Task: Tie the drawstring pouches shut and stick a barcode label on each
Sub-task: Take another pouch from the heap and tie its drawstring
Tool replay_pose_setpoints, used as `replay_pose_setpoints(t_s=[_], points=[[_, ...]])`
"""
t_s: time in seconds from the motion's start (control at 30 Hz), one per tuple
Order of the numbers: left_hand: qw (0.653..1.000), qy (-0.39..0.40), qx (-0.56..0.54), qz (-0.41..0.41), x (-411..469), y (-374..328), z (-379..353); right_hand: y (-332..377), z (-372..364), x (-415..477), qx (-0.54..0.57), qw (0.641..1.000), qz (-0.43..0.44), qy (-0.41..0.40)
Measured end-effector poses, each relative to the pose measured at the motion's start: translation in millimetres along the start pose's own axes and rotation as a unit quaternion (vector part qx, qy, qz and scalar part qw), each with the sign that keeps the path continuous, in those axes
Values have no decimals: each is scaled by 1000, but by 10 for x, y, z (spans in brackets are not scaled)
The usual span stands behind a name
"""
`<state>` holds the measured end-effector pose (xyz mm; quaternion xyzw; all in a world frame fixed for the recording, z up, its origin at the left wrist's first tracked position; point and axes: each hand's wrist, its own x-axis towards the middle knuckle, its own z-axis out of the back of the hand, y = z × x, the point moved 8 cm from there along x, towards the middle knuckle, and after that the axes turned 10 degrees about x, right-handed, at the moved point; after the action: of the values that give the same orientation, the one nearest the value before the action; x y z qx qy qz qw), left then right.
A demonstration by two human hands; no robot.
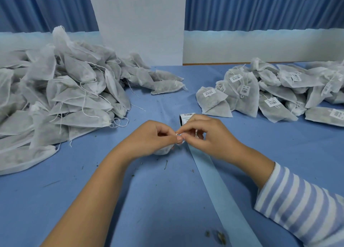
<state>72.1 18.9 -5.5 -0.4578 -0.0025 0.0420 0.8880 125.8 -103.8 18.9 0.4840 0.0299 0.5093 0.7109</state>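
Note:
My left hand (158, 135) and my right hand (206, 135) meet over the middle of the blue table. Both pinch the thin white drawstring (179, 135) of a small white pouch (162, 150), which lies mostly hidden under my left hand. Just behind my right hand stands a roll of barcode labels (186, 117). Its pale blue backing strip (223, 191) trails across the cloth toward me.
A large heap of white pouches without labels (61, 90) fills the left side. On the right lies a pile of pouches bearing barcode labels (260, 90). A white panel (137, 23) stands at the back. Bits of dried herb (219, 236) dot the blue cloth (158, 200).

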Motion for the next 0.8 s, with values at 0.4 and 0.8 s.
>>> replay_pose_setpoints(t_s=[0.4, 0.8], points=[[997, -69, 0, -34, 16, -7, 125, -209, -83, -13, 149, 973, -162, 64], [995, -78, -24, -49, -1, -75, 138, -172, -11, -8, 224, 962, -153, 28]])
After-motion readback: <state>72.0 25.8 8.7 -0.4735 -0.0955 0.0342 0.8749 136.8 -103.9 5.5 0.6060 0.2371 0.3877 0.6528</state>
